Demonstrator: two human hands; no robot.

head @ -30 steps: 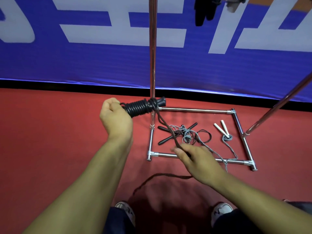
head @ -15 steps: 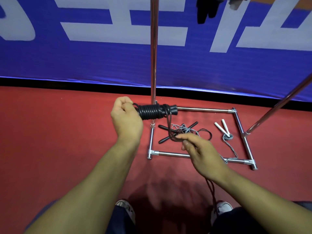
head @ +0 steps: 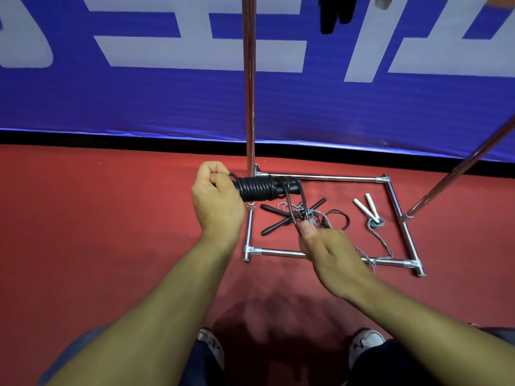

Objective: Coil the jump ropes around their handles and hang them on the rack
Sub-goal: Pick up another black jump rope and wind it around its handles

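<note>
Since a second ago the right hand [head: 331,254] has risen, pinching a loop of black rope [head: 289,210] beneath the coiled handles [head: 264,188], which the left hand [head: 217,201] grips. Red floor [head: 97,218] meets a blue banner [head: 139,101]. Two more ropes lie inside the rack [head: 249,107] base.

Left hand [head: 218,199] fisted, knuckles up, forearm stretched forward; right hand [head: 331,253] lower, thumb and fingers pinched together, forearm angled in
</note>
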